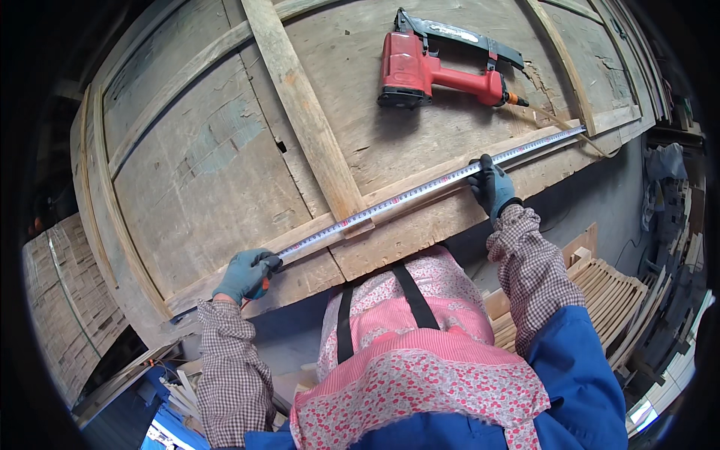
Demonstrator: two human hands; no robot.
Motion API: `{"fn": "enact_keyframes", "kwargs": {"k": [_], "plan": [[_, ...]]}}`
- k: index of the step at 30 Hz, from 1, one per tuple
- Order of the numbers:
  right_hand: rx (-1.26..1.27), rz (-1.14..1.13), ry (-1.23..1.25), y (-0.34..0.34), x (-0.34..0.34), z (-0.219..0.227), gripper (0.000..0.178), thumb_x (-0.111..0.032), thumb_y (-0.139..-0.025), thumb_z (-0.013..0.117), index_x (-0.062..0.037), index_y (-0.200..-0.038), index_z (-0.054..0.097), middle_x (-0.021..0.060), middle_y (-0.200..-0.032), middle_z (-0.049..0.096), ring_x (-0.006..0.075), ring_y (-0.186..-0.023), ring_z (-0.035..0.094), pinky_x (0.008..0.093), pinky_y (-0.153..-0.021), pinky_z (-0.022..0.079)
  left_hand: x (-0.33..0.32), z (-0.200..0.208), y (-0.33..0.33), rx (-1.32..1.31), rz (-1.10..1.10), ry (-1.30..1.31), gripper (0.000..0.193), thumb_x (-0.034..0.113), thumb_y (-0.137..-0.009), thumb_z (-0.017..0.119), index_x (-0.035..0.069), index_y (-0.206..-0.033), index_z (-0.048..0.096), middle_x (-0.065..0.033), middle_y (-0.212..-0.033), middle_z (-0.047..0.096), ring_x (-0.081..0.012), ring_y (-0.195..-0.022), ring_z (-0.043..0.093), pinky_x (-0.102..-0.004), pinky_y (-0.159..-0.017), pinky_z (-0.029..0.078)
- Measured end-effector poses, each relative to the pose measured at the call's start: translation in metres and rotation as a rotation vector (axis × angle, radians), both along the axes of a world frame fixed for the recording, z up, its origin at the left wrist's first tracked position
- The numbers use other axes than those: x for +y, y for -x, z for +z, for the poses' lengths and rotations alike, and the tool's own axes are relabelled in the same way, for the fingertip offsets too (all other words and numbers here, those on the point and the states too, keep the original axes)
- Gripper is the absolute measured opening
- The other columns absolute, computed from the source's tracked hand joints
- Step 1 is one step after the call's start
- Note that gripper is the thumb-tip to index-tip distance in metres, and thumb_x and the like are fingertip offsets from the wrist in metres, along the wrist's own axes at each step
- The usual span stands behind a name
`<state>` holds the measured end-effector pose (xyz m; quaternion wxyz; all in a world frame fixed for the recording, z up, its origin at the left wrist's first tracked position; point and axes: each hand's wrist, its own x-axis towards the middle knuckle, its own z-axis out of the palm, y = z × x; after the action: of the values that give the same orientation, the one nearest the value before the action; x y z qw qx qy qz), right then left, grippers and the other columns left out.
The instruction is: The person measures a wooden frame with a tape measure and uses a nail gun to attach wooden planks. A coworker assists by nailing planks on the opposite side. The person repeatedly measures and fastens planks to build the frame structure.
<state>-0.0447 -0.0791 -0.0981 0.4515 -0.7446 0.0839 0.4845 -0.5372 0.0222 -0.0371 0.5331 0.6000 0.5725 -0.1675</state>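
A long tape measure blade [409, 193] is pulled out along a wooden strip [450, 164] at the near edge of the worktable. Its far right end reaches the strip's right part. My left hand [246, 274], in a blue-grey glove with dark fingertips, is closed at the blade's left end; a bit of orange shows under the fingers, and most of the tape case is hidden. My right hand [493, 185], gloved alike, pinches the blade right of the middle, fingers over it at the table edge. A wooden crosspiece [304, 112] meets the strip beneath the blade.
A red and black nail gun [442, 71] with an air hose lies on the worktable [195, 202] beyond the tape. More wooden strips [566, 64] frame the board. Bundled wood pieces [67, 300] stand at the left. Curved slats [607, 292] and scrap wood lie below right.
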Motion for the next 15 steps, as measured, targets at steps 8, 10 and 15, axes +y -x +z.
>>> {"fn": "enact_keyframes", "kwargs": {"k": [8,10,15], "plan": [[-0.017,0.004,0.013,0.001,0.000,0.000,0.033,-0.042,-0.087,0.058,-0.0109,-0.097,0.059,0.0012,-0.076,0.061,0.0107,-0.061,0.059,0.0204,-0.047,0.047,0.002,0.002,-0.004,0.042,0.002,0.035,0.026,0.027,-0.085,0.055,0.006,-0.096,0.067,-0.0080,-0.070,0.063,-0.0159,-0.062,0.059,-0.0290,-0.062,0.047],[-0.032,-0.005,0.038,0.003,0.001,0.000,0.037,-0.046,-0.086,0.057,-0.0111,-0.097,0.061,-0.0014,-0.073,0.058,0.0093,-0.061,0.054,0.0213,-0.049,0.044,0.003,0.001,-0.005,0.046,-0.014,0.023,0.026,0.026,-0.085,0.055,0.006,-0.097,0.067,-0.0082,-0.071,0.064,-0.0167,-0.063,0.060,-0.0294,-0.064,0.047],[-0.033,0.005,0.044,0.004,0.001,0.001,0.040,-0.048,-0.087,0.055,-0.0103,-0.099,0.062,-0.0024,-0.073,0.057,0.0088,-0.062,0.052,0.0218,-0.051,0.042,0.001,-0.008,0.002,0.031,-0.024,0.000,0.025,0.023,-0.084,0.053,0.007,-0.098,0.067,-0.0091,-0.075,0.065,-0.0188,-0.067,0.061,-0.0304,-0.066,0.048]]}}
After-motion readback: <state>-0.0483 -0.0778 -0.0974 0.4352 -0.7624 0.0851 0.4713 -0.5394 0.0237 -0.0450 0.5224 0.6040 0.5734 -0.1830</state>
